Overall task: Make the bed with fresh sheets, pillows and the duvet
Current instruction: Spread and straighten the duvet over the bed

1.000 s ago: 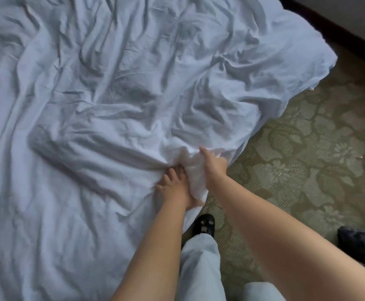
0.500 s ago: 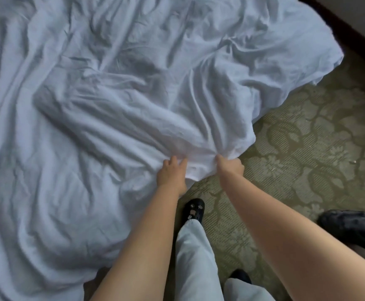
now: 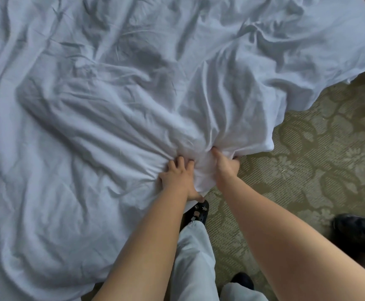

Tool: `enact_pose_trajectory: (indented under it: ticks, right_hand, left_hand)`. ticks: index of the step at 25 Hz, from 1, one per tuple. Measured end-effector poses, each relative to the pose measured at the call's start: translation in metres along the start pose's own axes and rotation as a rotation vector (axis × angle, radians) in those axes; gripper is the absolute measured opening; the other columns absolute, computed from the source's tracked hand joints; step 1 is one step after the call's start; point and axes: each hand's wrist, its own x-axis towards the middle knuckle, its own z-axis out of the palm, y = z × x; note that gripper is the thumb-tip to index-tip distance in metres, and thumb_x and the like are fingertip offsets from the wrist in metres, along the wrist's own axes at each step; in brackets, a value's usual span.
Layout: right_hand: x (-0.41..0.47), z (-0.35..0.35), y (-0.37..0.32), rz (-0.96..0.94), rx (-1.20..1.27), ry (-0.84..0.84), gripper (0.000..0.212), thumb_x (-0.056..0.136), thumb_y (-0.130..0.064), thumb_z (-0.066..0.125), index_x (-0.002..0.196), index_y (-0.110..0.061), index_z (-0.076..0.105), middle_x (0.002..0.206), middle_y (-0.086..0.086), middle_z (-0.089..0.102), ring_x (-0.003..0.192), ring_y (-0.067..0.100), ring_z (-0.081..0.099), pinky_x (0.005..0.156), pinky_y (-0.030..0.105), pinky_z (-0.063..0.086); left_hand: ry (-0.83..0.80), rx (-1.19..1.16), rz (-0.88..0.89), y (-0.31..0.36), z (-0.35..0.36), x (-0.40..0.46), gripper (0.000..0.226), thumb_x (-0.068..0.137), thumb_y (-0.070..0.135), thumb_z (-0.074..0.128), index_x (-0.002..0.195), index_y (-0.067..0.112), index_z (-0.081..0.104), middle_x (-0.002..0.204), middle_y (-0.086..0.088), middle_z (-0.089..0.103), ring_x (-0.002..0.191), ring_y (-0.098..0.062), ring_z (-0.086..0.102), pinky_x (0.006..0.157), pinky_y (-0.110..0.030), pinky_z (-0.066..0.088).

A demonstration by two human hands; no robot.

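**Duvet corner gripped by both hands at bed edge**

A crumpled white fabric duvet (image 3: 133,109) is seen spread across most of the view, heavily creased, with its right-hand portion draped off the bed onto a green floral-patterned carpet (image 3: 318,170). A bunched corner of the duvet is located at the near edge, just above the person's feet.

The left hand (image 3: 180,178) is laid on that bunched corner, fingers spread and bent down into the fabric, with the thumb hooked under the lower fold; cloth is held between thumb and fingers. The right hand (image 3: 226,165) is placed just beside it, touching the same bunch, fingers curled round a gathered handful of fabric. Creases are observed radiating from both grips into the body of the duvet.

Pale grey trouser legs (image 3: 194,261) and a black clog-type shoe (image 3: 196,211) are noted below the hands. A dark object (image 3: 359,237), not identifiable, is recorded on the carpet at the right edge.
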Motion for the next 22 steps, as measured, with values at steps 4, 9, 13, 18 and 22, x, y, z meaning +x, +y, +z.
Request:
enact_pose_trajectory:
  ticks: [4,9,13,18,22]
  right_hand:
    - [-0.022,0.004,-0.001,-0.083,-0.12,0.058,0.025,0.082,-0.033,0.066,0.091,-0.013,0.054,0.091,0.004,0.062,0.092,0.027,0.061,0.08,0.036,0.048]
    - [-0.078,-0.019,-0.026,-0.051,-0.105,-0.179,0.027,0.089,-0.037,0.058,0.102,-0.015,0.047,0.093,0.002,0.054,0.09,0.022,0.052,0.081,0.031,0.041]
    - [-0.132,-0.053,-0.052,-0.123,0.0,-0.297,0.019,0.092,-0.026,0.055,0.103,-0.012,0.048,0.082,-0.003,0.051,0.081,0.019,0.053,0.075,0.029,0.042]
    - [-0.22,-0.109,-0.097,-0.285,0.04,-0.379,0.038,0.095,-0.021,0.051,0.125,0.001,0.049,0.105,0.009,0.053,0.094,0.026,0.052,0.077,0.031,0.041]
    - [-0.249,-0.143,-0.129,-0.511,-0.01,-0.352,0.032,0.096,-0.021,0.049,0.111,0.006,0.057,0.101,0.018,0.055,0.099,0.032,0.053,0.088,0.039,0.044]
  left_hand:
    - [0.037,-0.096,-0.031,0.009,0.001,-0.014,0.12,0.059,0.072,0.071,0.144,0.02,0.003,0.14,-0.007,0.016,0.13,-0.029,0.022,0.101,-0.049,0.037]
    - [0.12,-0.243,-0.066,0.028,-0.011,-0.055,0.111,0.077,0.05,0.07,0.15,0.01,-0.003,0.147,-0.012,0.026,0.131,-0.032,0.036,0.104,-0.044,0.039]
    - [0.389,-0.103,-0.066,0.038,-0.046,-0.111,0.041,0.094,0.008,0.045,0.135,0.012,0.042,0.124,-0.012,0.057,0.11,-0.033,0.058,0.086,-0.039,0.047]
    - [0.444,0.075,-0.069,0.063,-0.118,-0.201,0.031,0.092,0.005,0.046,0.119,0.008,0.06,0.119,-0.015,0.061,0.109,-0.034,0.059,0.083,-0.038,0.047]
    - [0.486,0.146,-0.062,0.092,-0.165,-0.262,0.028,0.085,0.003,0.056,0.112,0.002,0.063,0.116,-0.018,0.062,0.108,-0.033,0.061,0.08,-0.035,0.047]
